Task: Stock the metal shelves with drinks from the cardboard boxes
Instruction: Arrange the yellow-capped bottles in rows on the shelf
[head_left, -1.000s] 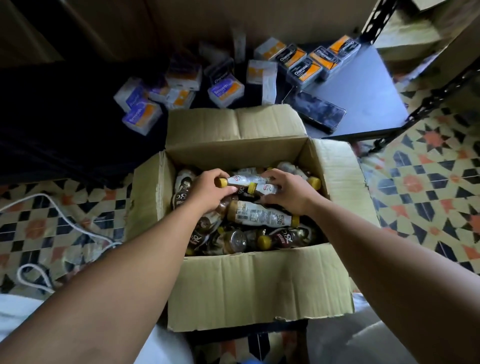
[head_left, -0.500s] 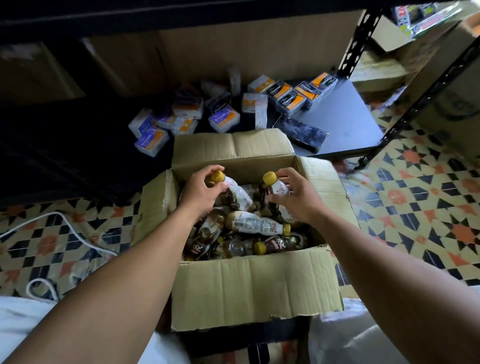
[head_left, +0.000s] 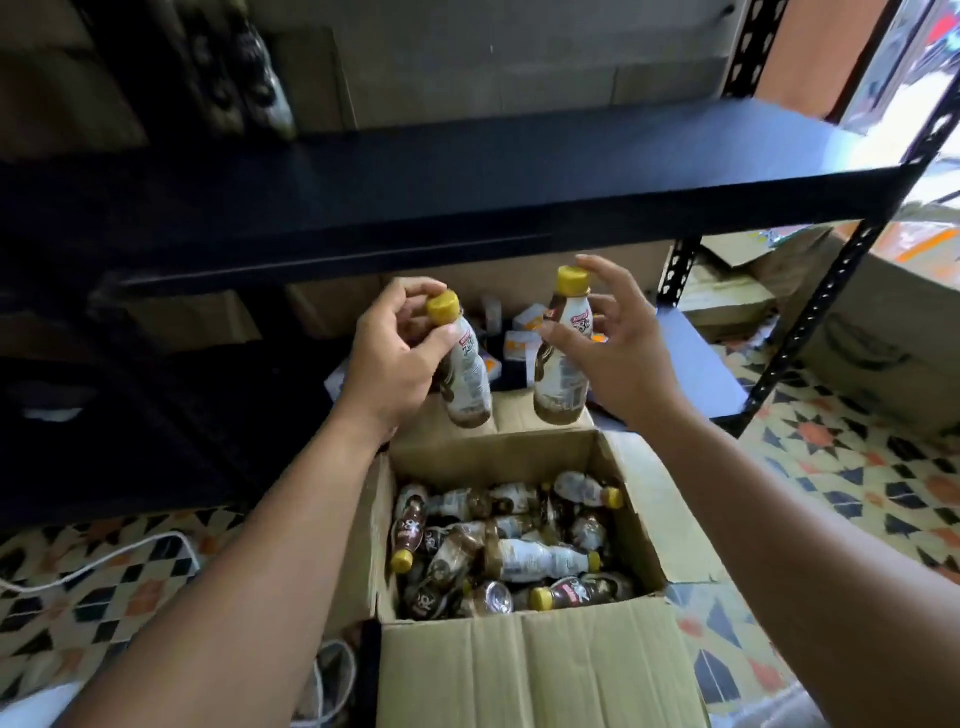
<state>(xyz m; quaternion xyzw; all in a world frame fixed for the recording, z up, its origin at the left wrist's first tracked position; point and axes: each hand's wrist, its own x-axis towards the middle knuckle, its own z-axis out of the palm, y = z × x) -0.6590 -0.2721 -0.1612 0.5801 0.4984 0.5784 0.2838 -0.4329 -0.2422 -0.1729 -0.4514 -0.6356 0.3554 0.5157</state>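
Note:
An open cardboard box (head_left: 524, 670) on the floor holds several small brown-and-white drink bottles (head_left: 524, 558) with yellow caps, lying jumbled. My left hand (head_left: 389, 358) grips one such bottle (head_left: 467, 379) by its neck, tilted, above the box's far flap. My right hand (head_left: 618, 353) holds a second bottle (head_left: 563, 364) upright beside it, thumb and fingers around its upper body. Both bottles hang just below the front edge of a black metal shelf (head_left: 467, 171), whose top is bare here.
A lower black shelf (head_left: 691, 364) behind the box carries small orange-and-white packets (head_left: 522, 343). Perforated black uprights (head_left: 815, 332) stand at the right. Cardboard boxes (head_left: 872, 332) sit on the patterned tile floor at right. A white cable (head_left: 93, 561) trails at left.
Both hands have lifted out of the box, each carrying a bottle up toward the upper shelf edge. The view has tilted upward, bringing that shelf into sight.

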